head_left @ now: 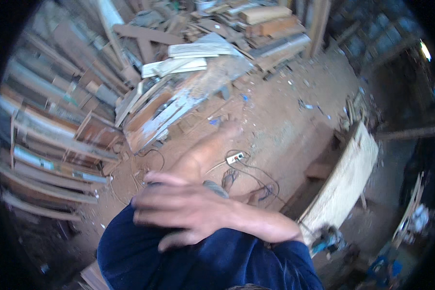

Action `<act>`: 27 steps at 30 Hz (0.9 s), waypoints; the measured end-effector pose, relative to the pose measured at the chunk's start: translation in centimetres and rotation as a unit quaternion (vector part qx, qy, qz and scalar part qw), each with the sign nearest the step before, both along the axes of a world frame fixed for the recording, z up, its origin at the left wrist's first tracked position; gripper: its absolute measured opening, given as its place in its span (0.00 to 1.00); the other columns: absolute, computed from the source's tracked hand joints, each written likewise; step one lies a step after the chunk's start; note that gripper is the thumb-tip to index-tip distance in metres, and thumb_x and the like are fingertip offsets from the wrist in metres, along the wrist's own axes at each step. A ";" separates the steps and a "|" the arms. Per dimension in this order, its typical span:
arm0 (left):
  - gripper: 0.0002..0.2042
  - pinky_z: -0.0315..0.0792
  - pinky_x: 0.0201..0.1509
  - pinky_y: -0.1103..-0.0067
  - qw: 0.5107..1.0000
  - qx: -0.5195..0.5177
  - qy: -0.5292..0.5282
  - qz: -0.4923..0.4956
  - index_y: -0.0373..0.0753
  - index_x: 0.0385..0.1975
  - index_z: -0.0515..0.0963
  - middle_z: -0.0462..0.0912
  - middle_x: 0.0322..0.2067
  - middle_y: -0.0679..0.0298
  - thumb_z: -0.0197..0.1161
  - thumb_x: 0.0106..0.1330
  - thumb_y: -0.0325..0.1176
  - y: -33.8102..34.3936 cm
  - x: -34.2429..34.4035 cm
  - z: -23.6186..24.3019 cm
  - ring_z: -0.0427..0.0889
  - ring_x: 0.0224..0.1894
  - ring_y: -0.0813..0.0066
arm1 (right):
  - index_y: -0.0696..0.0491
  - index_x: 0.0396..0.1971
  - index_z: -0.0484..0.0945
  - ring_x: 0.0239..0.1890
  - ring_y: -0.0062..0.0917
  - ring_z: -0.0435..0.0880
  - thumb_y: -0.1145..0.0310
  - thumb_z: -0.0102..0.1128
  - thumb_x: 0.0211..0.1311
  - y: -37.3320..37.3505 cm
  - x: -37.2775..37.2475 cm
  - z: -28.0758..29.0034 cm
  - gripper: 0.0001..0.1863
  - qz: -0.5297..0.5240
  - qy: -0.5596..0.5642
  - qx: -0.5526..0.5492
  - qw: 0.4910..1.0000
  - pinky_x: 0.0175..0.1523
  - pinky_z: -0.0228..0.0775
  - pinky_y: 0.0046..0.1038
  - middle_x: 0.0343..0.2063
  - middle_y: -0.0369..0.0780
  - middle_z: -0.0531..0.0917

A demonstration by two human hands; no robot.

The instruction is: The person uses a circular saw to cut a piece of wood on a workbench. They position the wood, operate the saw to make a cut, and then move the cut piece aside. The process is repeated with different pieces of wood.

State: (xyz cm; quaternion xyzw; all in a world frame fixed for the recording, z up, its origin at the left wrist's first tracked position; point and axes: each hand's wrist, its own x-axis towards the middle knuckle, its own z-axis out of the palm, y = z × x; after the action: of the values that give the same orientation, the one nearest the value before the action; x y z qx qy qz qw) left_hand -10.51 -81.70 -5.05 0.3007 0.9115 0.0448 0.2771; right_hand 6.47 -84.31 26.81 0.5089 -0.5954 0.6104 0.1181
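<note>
My right hand [183, 208] reaches across my body and lies over the dark blue sleeve [125, 232] of my left arm, near the elbow. Its fingers are stretched and the thumb stands apart; motion blurs them, and nothing shows in the hand. My left arm [188, 162] extends forward above the dirt floor. At its end my left hand [231, 128] looks small and smeared, with fingers seemingly spread and no object visible in it. Below the forearms, my sandalled feet [229, 179] stand beside a white power strip [235, 158] with dark cords.
A pale wooden board [345, 179] forms a bench at right, with a teal power tool [328, 240] at its near end. Ahead lies a low paint-marked bench [154, 125] with planks. Lumber [270, 24] is piled behind; boards [58, 125] lean at left.
</note>
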 end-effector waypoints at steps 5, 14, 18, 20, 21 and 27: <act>0.24 0.68 0.66 0.65 0.986 0.043 -0.086 -0.139 0.35 0.55 0.77 0.73 0.61 0.45 0.51 0.71 0.49 6.6 -0.9 4.0 0.71 0.65 0.51 | 0.58 0.48 0.79 0.51 0.44 0.80 0.57 0.61 0.63 9.8 -5.0 -21.5 0.22 -0.379 -0.060 0.162 0.909 0.62 0.68 0.44 0.44 0.50 0.83; 0.23 0.70 0.63 0.63 0.609 0.478 -0.616 -0.147 0.36 0.59 0.73 0.77 0.54 0.49 0.64 0.65 0.36 15.2 25.8 26.9 0.77 0.57 0.52 | 0.58 0.54 0.78 0.56 0.41 0.81 0.64 0.53 0.66 30.5 5.7 -34.7 0.20 -0.496 -0.511 0.518 0.473 0.60 0.73 0.39 0.54 0.50 0.80; 0.27 0.69 0.63 0.63 0.358 0.405 -0.603 -0.587 0.32 0.56 0.76 0.77 0.58 0.46 0.64 0.62 0.45 14.5 37.6 22.6 0.75 0.60 0.52 | 0.53 0.52 0.80 0.55 0.39 0.82 0.65 0.54 0.65 25.1 3.6 -31.4 0.18 -0.406 -0.435 0.577 0.560 0.58 0.74 0.38 0.52 0.49 0.82; 0.26 0.70 0.62 0.64 0.568 0.325 -0.459 -0.600 0.33 0.54 0.78 0.77 0.57 0.46 0.67 0.57 0.42 16.5 33.5 20.6 0.75 0.60 0.51 | 0.54 0.52 0.80 0.55 0.39 0.82 0.63 0.54 0.65 27.6 8.9 -30.9 0.19 -0.448 -0.451 0.528 0.563 0.59 0.74 0.39 0.52 0.49 0.82; 0.24 0.72 0.59 0.62 0.674 0.315 -0.474 -0.471 0.33 0.49 0.81 0.81 0.52 0.47 0.68 0.55 0.41 16.7 30.8 18.9 0.77 0.57 0.49 | 0.55 0.52 0.79 0.55 0.40 0.81 0.62 0.55 0.64 27.4 11.0 -28.5 0.20 -0.482 -0.459 0.489 0.564 0.59 0.74 0.40 0.53 0.50 0.81; 0.34 0.62 0.70 0.63 0.933 -0.014 -0.050 -0.355 0.37 0.63 0.72 0.72 0.63 0.43 0.50 0.68 0.60 17.0 11.3 -0.6 0.69 0.66 0.45 | 0.59 0.59 0.74 0.59 0.47 0.77 0.56 0.64 0.60 27.5 34.0 -33.1 0.31 -0.673 -0.562 0.082 0.474 0.63 0.69 0.40 0.55 0.54 0.79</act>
State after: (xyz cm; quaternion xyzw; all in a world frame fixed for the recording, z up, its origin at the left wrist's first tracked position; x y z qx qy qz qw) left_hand 0.83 -64.65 -5.70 0.5984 0.7306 -0.0550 0.3242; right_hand 40.52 -56.84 -6.31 -0.4929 -0.7411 0.4468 0.0905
